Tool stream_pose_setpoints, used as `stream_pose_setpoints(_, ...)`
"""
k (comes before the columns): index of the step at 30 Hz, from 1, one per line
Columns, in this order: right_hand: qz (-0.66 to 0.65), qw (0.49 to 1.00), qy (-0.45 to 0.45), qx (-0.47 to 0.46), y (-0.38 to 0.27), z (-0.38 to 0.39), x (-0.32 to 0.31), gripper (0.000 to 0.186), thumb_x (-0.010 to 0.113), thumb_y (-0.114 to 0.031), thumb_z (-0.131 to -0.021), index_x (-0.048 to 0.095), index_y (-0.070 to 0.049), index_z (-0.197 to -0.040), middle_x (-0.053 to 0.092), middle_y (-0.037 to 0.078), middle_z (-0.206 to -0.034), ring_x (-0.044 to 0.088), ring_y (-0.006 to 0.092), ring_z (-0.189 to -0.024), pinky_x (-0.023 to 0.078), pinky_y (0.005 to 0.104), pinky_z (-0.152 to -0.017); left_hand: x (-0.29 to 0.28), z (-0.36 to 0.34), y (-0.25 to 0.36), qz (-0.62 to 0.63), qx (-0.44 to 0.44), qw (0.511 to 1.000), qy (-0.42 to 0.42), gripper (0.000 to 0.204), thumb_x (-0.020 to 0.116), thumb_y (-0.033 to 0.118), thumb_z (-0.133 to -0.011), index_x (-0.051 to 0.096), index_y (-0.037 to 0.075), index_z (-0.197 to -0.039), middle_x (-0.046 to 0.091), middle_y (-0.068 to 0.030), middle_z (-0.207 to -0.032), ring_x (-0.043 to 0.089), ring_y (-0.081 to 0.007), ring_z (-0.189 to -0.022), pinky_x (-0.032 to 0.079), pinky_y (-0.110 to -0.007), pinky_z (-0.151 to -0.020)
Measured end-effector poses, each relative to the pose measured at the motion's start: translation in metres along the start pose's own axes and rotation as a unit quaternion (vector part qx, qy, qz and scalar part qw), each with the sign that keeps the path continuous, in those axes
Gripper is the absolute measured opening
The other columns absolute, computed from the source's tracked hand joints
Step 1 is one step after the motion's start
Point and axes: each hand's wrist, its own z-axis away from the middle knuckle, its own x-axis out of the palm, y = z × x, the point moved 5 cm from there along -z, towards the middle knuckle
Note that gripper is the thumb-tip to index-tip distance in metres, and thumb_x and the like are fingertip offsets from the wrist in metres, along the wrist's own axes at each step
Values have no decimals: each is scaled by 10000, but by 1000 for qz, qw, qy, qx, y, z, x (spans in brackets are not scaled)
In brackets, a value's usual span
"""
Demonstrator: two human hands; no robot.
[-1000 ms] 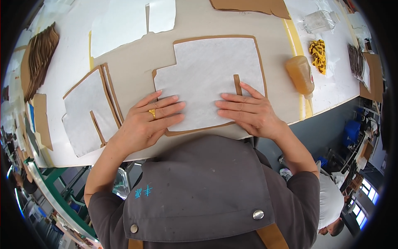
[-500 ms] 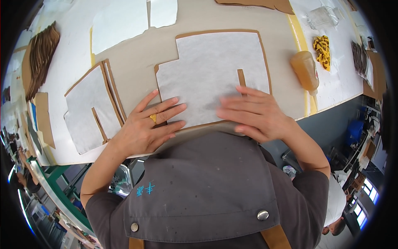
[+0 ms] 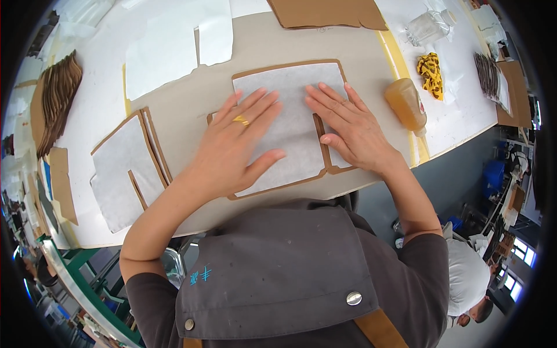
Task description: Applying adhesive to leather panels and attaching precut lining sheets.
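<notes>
A white sheet (image 3: 289,159) edged with brown board, with a narrow brown slot at its right, lies in front of me on the grey work surface (image 3: 180,93). My left hand (image 3: 235,145), with a gold ring, is open over the sheet's left part, fingers spread toward the top. My right hand (image 3: 354,129) lies open and flat over its upper right part, thumb beside the slot. Neither hand grips anything. A similar stack of white-faced brown-edged pieces (image 3: 116,174) lies to the left of my left arm.
White cut sheets (image 3: 159,58) and brown board (image 3: 325,11) lie along the back. At the right are an amber glue bottle (image 3: 406,107), yellow patterned cloth (image 3: 429,75) and a clear container (image 3: 422,30). A brown stack (image 3: 57,98) stands far left. Another person (image 3: 467,272) is behind me at lower right.
Both hands have moved up the sheet, away from my body, and now lie flatter. More of the sheet's lower edge and slot end shows, and my view has shifted slightly.
</notes>
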Motion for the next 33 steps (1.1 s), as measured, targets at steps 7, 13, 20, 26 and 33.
stream_pose_setpoints(7,64,997,-29,-25,9,4,-1,631,505,-451,-946,394,-129,-1478,371,15,-1541,304,220,-1439,187,488,-1194,50,-34,-2,-51,89,994,-48,813,627,444,-890,326,-60,-1453,292,-208,-1550,241,-349,-1458,194,-482,-1184)
stream_pose_setpoints(13,14,998,-24,-55,14,10,5,670,451,-525,-954,373,-136,-1494,357,21,-1551,311,237,-1438,174,496,-1193,50,-24,1,-39,85,992,-80,925,617,537,-868,278,-80,-1468,247,-244,-1558,198,-374,-1468,163,-493,-1186)
stream_pose_setpoints(20,-36,998,-6,-42,10,-23,10,640,458,-463,-981,339,-119,-1507,345,62,-1555,285,259,-1450,162,504,-1191,48,-30,-13,-64,-20,997,24,990,596,612,-856,288,-125,-1442,253,-292,-1535,192,-394,-1464,150,-494,-1187)
stream_pose_setpoints(26,42,991,82,101,56,-38,7,576,516,-381,-972,417,-69,-1446,381,90,-1529,316,271,-1431,211,482,-1180,39,15,-11,-81,-108,991,-7,1033,661,538,-835,182,-108,-1484,155,-294,-1569,131,-419,-1476,143,-528,-1175)
stream_pose_setpoints(33,14,982,181,60,45,-58,-5,312,653,-173,-882,650,-83,-1181,594,46,-1194,538,248,-1092,416,401,-949,34,73,4,-74,-178,981,-28,980,644,494,-862,175,-88,-1495,152,-285,-1573,124,-419,-1478,135,-543,-1173)
